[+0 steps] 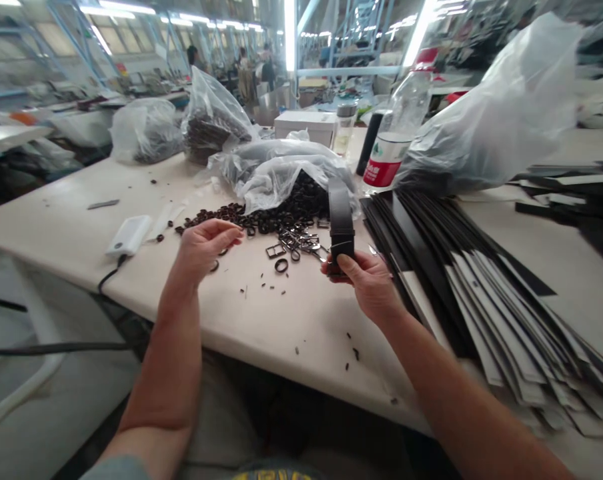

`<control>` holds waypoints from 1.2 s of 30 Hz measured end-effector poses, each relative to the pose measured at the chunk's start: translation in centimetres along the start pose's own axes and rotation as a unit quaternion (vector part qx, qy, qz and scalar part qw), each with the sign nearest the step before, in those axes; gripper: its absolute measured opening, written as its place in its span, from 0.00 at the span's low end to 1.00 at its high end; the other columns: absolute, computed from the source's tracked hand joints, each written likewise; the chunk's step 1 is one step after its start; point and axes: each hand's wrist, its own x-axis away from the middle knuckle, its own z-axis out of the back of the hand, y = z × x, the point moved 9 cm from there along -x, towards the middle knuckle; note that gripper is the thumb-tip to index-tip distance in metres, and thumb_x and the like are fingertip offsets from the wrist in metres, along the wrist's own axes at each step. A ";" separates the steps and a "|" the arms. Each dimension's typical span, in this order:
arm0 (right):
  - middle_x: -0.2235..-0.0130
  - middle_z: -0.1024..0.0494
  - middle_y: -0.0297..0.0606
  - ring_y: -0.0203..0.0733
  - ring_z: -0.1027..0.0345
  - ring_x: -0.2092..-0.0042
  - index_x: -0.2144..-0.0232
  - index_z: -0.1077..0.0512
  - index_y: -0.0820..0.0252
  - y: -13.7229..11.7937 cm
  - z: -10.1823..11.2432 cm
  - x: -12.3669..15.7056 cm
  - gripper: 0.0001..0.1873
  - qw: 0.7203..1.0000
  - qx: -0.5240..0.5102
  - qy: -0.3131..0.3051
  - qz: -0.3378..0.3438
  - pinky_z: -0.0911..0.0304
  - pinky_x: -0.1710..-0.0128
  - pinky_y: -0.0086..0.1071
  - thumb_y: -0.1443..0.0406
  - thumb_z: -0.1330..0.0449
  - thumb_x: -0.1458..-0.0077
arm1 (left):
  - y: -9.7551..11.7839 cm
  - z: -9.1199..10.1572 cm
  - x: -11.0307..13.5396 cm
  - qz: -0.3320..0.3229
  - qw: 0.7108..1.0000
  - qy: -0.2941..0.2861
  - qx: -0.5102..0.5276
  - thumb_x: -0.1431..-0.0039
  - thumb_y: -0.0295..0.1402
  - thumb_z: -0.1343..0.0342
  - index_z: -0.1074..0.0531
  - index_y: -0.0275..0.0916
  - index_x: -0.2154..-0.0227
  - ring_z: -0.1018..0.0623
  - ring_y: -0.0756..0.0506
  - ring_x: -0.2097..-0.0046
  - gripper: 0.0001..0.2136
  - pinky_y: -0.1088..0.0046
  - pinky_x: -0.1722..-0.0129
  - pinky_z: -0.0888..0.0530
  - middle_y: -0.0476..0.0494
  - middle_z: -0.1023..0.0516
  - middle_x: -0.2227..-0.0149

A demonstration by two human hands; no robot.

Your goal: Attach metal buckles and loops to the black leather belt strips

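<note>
My right hand [369, 280] is closed on a black belt [341, 210], its thumb pressing the lower end; the strap stands up from my fingers and bends over at the top. A narrow loop crosses the strap above my thumb. My left hand [204, 247] is held over the table with thumb and fingertips pinched; whatever is between them is too small to make out. Beyond both hands lies a heap of black belt loops [301, 200]. Metal buckles [304, 241] are piled at its near side, with a single loop [281, 266] in front.
Long black and white strips [481, 287] are stacked on the right. Behind stand a plastic bottle [394, 143], a glass jar [344, 130] and a white box [306, 125]. Filled plastic bags [216, 123] sit further back. A white device [129, 236] with a black cable lies left.
</note>
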 end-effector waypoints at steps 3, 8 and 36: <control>0.71 0.19 0.40 0.39 0.24 0.70 0.68 0.23 0.61 0.5 -0.2 0.1 0.23 0.999 0.044 -0.009 -0.003 0.34 0.75 0.26 0.47 0.31 0.54 | -0.8 5.4 -0.6 0.008 0.983 0.074 -0.167 0.53 0.41 0.37 0.21 0.39 0.68 0.22 0.46 0.67 0.12 0.70 0.63 0.26 0.45 0.18 0.69; 0.73 0.20 0.41 0.39 0.26 0.73 0.70 0.24 0.62 1.2 -0.1 -0.1 0.24 0.995 0.099 -0.014 -0.004 0.39 0.79 0.25 0.47 0.31 0.55 | -3.5 5.7 -1.1 0.057 0.907 0.008 -0.417 0.51 0.42 0.39 0.19 0.42 0.67 0.22 0.41 0.61 0.11 0.67 0.57 0.29 0.44 0.18 0.64; 0.76 0.25 0.32 0.34 0.30 0.78 0.66 0.31 0.60 0.3 -2.4 0.9 0.15 0.989 0.139 -0.047 0.026 0.38 0.83 0.23 0.53 0.41 0.44 | -2.4 -12.7 3.9 0.155 0.951 -0.143 0.227 0.65 0.40 0.26 0.26 0.36 0.76 0.26 0.53 0.73 0.17 0.78 0.71 0.31 0.50 0.24 0.76</control>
